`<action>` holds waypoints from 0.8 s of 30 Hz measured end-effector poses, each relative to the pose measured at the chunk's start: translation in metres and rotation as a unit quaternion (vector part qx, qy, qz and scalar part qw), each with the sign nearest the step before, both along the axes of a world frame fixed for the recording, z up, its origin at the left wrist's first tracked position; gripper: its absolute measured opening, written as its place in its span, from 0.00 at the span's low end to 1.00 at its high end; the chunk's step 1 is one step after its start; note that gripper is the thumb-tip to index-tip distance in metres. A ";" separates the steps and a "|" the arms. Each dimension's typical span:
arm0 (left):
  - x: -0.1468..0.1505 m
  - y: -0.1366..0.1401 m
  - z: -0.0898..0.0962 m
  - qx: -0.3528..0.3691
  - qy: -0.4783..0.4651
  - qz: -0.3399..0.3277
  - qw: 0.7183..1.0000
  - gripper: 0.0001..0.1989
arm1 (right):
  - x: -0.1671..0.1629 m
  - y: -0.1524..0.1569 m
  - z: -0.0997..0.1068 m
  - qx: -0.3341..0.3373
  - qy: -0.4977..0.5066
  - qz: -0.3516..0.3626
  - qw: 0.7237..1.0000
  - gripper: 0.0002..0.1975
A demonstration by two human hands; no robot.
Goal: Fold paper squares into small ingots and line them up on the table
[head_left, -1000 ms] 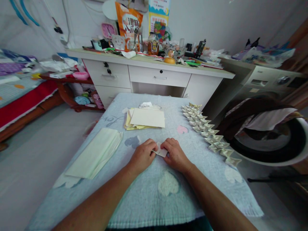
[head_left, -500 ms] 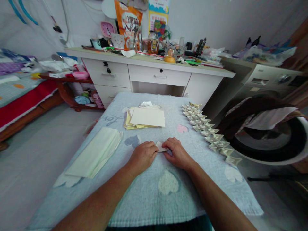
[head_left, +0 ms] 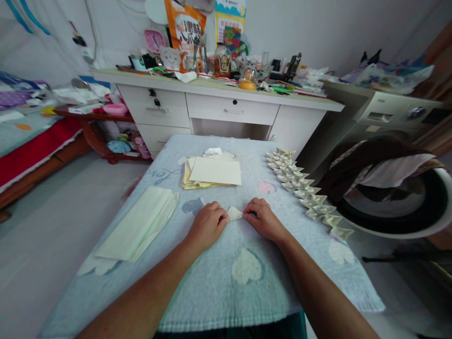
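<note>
A small folded piece of white paper (head_left: 235, 213) lies between my hands, just above the cloth-covered table. My left hand (head_left: 210, 221) pinches its left corner, fingers closed. On the opposite side my right hand (head_left: 263, 217) grips the right corner between thumb and fingers. Beyond them rests a stack of cream and yellow paper sheets (head_left: 216, 171). To the left is a pile of pale green folded paper (head_left: 137, 223). Several folded paper boats (head_left: 294, 181) stand in a slanting row at the right side.
A blue patterned cloth (head_left: 208, 292) covers the table. Behind it stands a white desk (head_left: 229, 109) crowded with a jar (head_left: 222, 60), an orange bag (head_left: 185, 35) and a pink clock (head_left: 154, 41). A front-loading washing machine (head_left: 381, 110) with its door open is at the right.
My hands have moved slightly apart, and more of the folded paper shows between them. My right hand has shifted from the paper's top to its right corner.
</note>
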State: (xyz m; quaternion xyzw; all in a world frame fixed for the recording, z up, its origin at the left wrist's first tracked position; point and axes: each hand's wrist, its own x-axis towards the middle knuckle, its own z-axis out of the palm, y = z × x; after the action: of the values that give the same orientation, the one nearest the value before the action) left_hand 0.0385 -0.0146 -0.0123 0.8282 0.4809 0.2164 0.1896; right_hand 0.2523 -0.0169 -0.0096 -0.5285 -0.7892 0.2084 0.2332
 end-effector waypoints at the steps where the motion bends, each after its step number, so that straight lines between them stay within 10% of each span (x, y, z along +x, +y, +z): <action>1: 0.000 0.000 0.000 -0.001 -0.002 0.001 1.000 0.08 | -0.001 0.000 0.000 -0.002 -0.004 -0.007 1.000 0.04; 24: 0.007 -0.003 -0.001 0.033 0.091 0.076 0.992 0.10 | -0.018 -0.001 -0.004 0.010 -0.118 -0.116 0.986 0.08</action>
State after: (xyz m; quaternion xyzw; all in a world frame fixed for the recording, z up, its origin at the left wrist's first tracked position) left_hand 0.0453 -0.0173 -0.0131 0.8114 0.5503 0.1694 0.1003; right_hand 0.2343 -0.0178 -0.0137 -0.6351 -0.7465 0.1077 0.1664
